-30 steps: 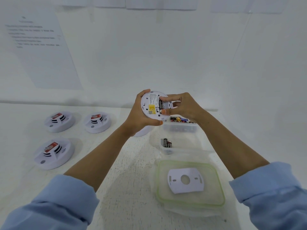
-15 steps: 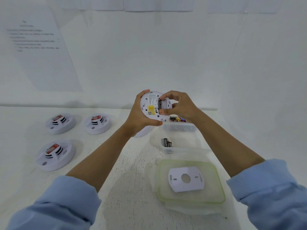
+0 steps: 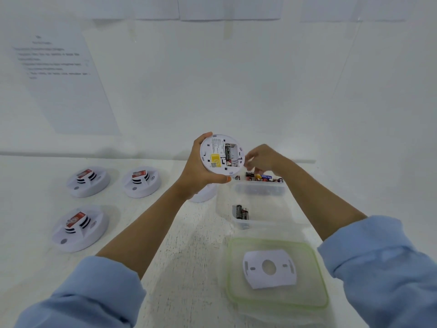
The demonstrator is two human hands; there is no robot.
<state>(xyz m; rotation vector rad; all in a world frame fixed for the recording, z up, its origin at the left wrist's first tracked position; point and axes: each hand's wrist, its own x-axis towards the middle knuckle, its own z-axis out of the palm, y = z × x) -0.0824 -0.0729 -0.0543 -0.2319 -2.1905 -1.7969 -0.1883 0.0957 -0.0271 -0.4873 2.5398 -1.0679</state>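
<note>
My left hand (image 3: 199, 172) grips a round white smoke detector (image 3: 214, 151) by its rim, held up with the back facing me. Its open battery bay holds one black battery (image 3: 228, 154), and the slot beside it looks empty. My right hand (image 3: 262, 158) hovers just right of the detector, apart from it, blurred, with loosely curled fingers and nothing visible in them. Below that hand is a clear box of mixed batteries (image 3: 262, 179).
A nearer clear box (image 3: 264, 222) holds two black batteries (image 3: 241, 212). A green-rimmed lid (image 3: 324, 280) carries a white mounting plate (image 3: 269, 268). Three smoke detectors (image 3: 79, 229) lie at the left; another (image 3: 204, 192) sits behind my left wrist.
My right hand has come off the detector's battery bay and moved right. The battery now sits uncovered in the bay. My left hand keeps holding the detector.
</note>
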